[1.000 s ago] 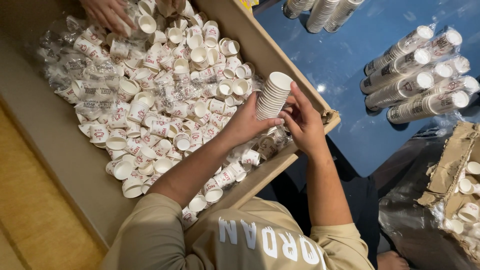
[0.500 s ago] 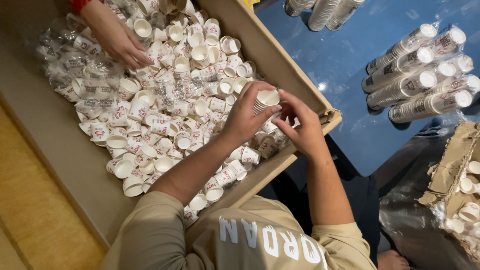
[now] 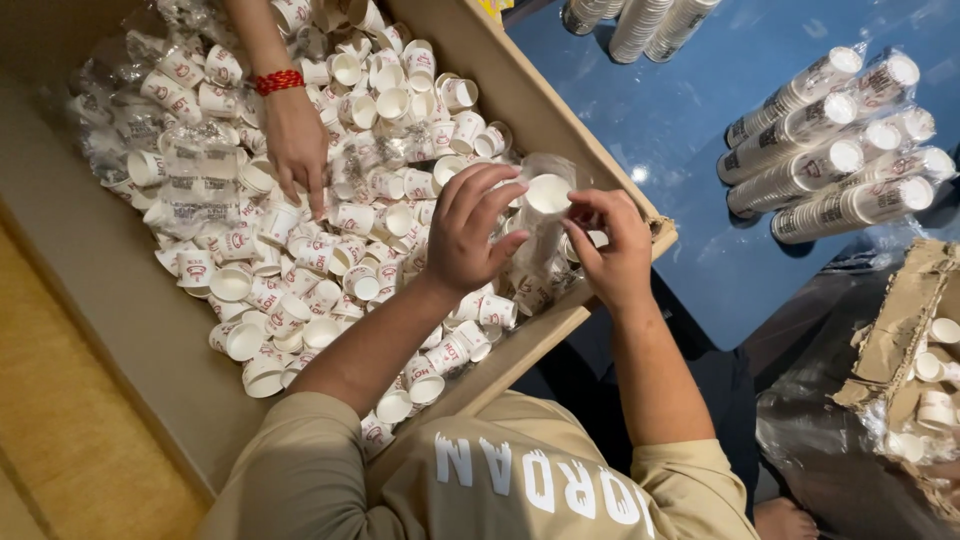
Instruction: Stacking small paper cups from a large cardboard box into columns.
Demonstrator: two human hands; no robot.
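Observation:
Both my hands meet over the right edge of a big cardboard box [image 3: 120, 300] full of several small white paper cups with red print [image 3: 300, 290]. My left hand [image 3: 470, 235] curls its fingers around the top of a stack of cups [image 3: 548, 195] inside a clear plastic sleeve [image 3: 535, 250]. Gripping the same stack and sleeve from the right is my right hand [image 3: 610, 245]. The stack's lower part is hidden behind the crinkled plastic and my fingers.
Another person's hand [image 3: 295, 140], with a red bracelet, reaches into the cup pile at upper left. Sleeved cup stacks [image 3: 830, 150] lie on the blue surface [image 3: 700, 120] to the right. A torn carton with more cups [image 3: 920, 360] sits at lower right.
The cup stack has sunk from above the box rim down between my hands into the plastic sleeve. The other person's hand has moved further down into the pile.

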